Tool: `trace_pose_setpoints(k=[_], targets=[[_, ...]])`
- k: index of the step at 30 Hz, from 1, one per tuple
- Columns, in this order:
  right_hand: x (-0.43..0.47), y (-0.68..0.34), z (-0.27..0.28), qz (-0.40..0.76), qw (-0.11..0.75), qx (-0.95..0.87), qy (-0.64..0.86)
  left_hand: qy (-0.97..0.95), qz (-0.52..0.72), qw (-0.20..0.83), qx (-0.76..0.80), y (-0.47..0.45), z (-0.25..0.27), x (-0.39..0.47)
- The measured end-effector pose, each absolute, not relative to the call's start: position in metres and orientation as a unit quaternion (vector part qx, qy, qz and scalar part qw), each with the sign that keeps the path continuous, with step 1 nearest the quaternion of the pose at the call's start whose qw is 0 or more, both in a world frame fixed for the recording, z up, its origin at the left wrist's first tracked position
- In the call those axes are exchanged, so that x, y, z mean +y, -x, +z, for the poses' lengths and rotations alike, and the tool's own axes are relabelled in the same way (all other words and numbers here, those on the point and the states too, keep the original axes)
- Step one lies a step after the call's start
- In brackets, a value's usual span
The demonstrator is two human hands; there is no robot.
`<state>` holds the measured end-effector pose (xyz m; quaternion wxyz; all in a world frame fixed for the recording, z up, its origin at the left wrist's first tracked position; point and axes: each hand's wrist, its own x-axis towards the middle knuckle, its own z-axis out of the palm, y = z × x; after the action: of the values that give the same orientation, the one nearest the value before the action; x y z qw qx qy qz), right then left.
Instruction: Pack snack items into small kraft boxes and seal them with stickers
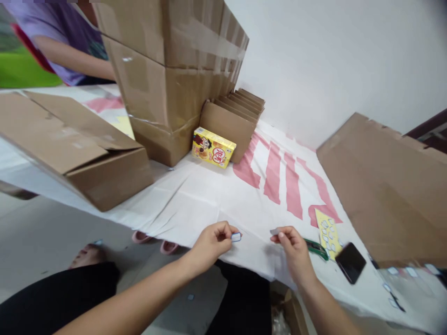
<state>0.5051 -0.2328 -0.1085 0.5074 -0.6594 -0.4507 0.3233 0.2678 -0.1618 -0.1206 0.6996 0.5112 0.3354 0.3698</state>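
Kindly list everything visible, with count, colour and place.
Label: one, white, lower centre
Piece: one, grey, right of label
Phone: one, black, lower right
Cutter: one, green, beside phone
Sheet: one, yellow, beside phone
Bits: several, white, lower right
Snack box: one, yellow, centre
Cardboard: several, brown, centre, right
Cartons: several, brown, left, bottom
Tablecloth: one, white, middle
Shoes: two, pink, lower left
Wall: one, white, top
Floor: one, grey, bottom
Person: one, purple sleeve, upper left
Trousers: one, black, bottom
Foot: one, bare, lower left
Left hand: one, bare, holding label
Right hand: one, bare, holding piece
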Motion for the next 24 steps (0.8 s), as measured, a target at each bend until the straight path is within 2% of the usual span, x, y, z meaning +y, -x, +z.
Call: trace_pose_setpoints(k=[3,5,8,14,18,21,24], targets=[[-0.244,-0.578,-0.104,0.15,0.444,-0.477,0.743,-0.521,0.358,0.694,0.344,-0.268,-0.119,-0.163],[-0.25,-0.633,-0.099,0.009,0.356,-0.459,0.814,-0.53,0.351,0.687,0.351,-0.268,-0.118,-0.163],[-0.26,-0.704,-0.091,-0.053,0.303,-0.393,0.866,-0.545,0.342,0.678,0.356,-0.268,-0.117,-0.163],[-0.278,-0.759,-0.089,-0.099,0.182,-0.354,0.912,-0.564,0.333,0.668,0.353,-0.268,-0.12,-0.161],[-0.276,-0.757,-0.097,-0.055,0.119,-0.418,0.899,-0.566,0.335,0.668,0.348,-0.268,-0.122,-0.16],[-0.274,-0.757,-0.091,-0.013,0.094,-0.449,0.889,-0.564,0.336,0.671,0.345,-0.267,-0.123,-0.158],[-0.272,-0.756,-0.077,-0.02,0.097,-0.444,0.89,-0.562,0.337,0.673,0.343,-0.267,-0.123,-0.158]])
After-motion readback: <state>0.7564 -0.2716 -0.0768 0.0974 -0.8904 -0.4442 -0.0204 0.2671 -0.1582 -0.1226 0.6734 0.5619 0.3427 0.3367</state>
